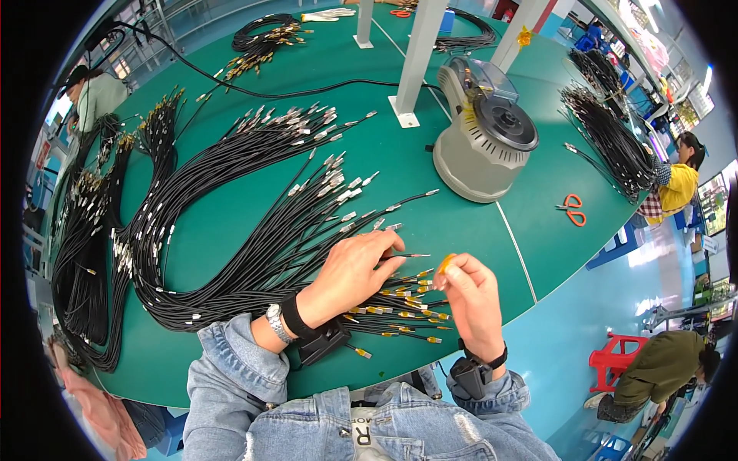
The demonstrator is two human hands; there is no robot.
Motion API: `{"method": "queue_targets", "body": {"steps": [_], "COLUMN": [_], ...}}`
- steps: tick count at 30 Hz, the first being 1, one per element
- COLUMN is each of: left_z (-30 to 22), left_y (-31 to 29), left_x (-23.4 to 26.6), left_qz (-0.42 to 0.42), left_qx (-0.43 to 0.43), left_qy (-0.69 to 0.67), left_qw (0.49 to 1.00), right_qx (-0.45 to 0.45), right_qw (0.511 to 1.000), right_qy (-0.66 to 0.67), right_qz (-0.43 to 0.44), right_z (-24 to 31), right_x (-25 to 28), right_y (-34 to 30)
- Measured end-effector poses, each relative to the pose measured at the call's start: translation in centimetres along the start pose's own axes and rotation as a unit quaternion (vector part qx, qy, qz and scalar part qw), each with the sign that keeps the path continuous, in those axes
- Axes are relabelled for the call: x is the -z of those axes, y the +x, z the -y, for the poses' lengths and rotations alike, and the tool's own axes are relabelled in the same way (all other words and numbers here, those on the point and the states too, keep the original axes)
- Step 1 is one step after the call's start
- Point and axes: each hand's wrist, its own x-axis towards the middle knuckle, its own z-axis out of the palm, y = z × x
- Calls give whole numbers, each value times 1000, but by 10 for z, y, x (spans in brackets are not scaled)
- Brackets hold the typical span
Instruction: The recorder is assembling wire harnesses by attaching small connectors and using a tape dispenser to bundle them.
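Observation:
Over the front of the cable bundle, my left hand (pixel 352 270) is closed on a black cable (pixel 416 255), whose thin end sticks out to the right past my fingers. A short gap away, my right hand (pixel 474 296) pinches a small piece of yellow tape (pixel 446 263) between thumb and fingertips. The tape is apart from the held cable's end. Below my left hand lie several cable ends wrapped in yellow (pixel 380 311). Ends with white labels (pixel 338 180) fan out farther back from the black cable bundle (pixel 223 273).
A grey round tape dispenser (pixel 480 157) stands on the green table (pixel 477 230) beyond my hands. Orange-handled scissors (pixel 573 210) lie to its right. Grey posts (pixel 415 65) rise from the tabletop. More cables (pixel 607 134) lie at the far right, near a person in yellow (pixel 679 184).

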Motion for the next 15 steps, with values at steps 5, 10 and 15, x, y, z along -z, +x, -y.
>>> {"method": "queue_targets", "body": {"steps": [5,10,15], "left_z": [-1,-2,-4], "left_y": [-1,-6,-14], "left_x": [-4,-3,0], "left_qz": [-36,-113,-142], "left_qx": [-42,-168,-233], "left_qy": [-78,6,88], "left_qw": [995,979,958], "right_qx": [-19,-28,-3], "right_qw": [995,993,993], "right_qy": [-102,-116,-116], "right_qz": [-6,-9,13], "right_z": [-7,-14,-18], "right_x": [-9,-20,-20], "right_y": [-10,-14,-12]}}
